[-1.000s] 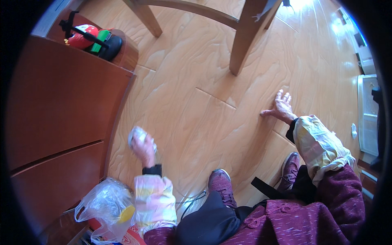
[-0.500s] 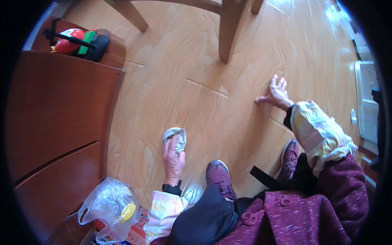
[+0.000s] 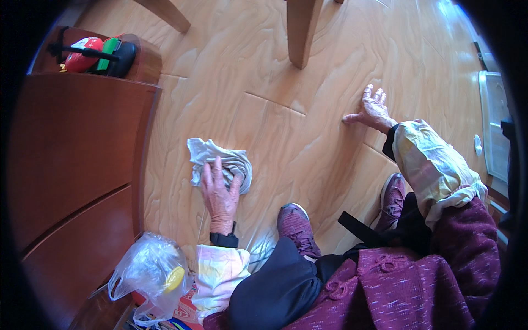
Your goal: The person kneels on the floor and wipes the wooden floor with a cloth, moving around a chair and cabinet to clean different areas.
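A pale grey-white cloth (image 3: 204, 149) lies on the wood-patterned floor, partly spread out and wrinkled in curved folds. My left hand (image 3: 221, 199) presses down on it, with folds gathered between thumb and fingers; some fingertips are hard to make out. Farther right, my right hand (image 3: 374, 113) is propped on the floor, open, fingers spread and holding nothing. Both forearms wear pale, tie-dye-like sleeve covers, and a black band circles my left wrist.
A reddish-brown wooden cabinet (image 3: 82, 143) lines the left side, with red, green and black items on its far end. A clear plastic bag (image 3: 151, 269) sits at the lower left. A wooden furniture leg (image 3: 301, 36) stands ahead. My purple shoes (image 3: 297, 228) are close by.
The cloth has gone from a small bunch to a wider spread, slightly farther away and to the left. My left hand has moved forward and left with it; my right hand stays planted.
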Available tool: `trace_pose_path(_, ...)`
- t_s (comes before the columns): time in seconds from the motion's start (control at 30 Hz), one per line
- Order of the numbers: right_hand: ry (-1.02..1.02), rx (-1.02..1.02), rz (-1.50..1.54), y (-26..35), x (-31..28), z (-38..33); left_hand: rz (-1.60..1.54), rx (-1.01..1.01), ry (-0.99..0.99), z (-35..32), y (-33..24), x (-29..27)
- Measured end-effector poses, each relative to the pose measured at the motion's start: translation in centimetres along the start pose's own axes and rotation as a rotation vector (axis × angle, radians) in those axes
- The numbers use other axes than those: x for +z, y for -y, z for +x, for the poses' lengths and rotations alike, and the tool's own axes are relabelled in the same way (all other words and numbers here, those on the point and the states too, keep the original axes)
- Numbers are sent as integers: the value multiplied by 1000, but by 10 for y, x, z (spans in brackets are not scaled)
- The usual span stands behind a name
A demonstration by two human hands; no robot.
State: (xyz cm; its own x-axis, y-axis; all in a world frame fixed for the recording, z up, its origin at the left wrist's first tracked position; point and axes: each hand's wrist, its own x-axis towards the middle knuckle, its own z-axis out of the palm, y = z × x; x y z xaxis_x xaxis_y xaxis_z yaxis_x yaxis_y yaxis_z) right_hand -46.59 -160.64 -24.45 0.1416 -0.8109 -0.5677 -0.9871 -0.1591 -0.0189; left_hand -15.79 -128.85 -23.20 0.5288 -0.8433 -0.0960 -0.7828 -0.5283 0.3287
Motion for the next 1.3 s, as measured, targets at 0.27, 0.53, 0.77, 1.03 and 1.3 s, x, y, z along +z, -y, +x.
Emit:
trace_pose_path(0.27,10,26,16,1,-3,-2,-32,309,-11,63,-55,34)
trace_pose_path(0.53,3,17,-21,2,-4,-4,-123,722,6,118,-176,90)
trace_pose_path(0.77,27,-15,-61,-1,-7,-2,-218,871,190,39,-134,76)
trace_pose_path(1.03,14,-10,-14,0,-6,-4,-39,627,562,-96,42,-23)
trace_pose_path(1.3,-4,-7,-41,3,-5,-5,-56,259,556,-137,23,-34)
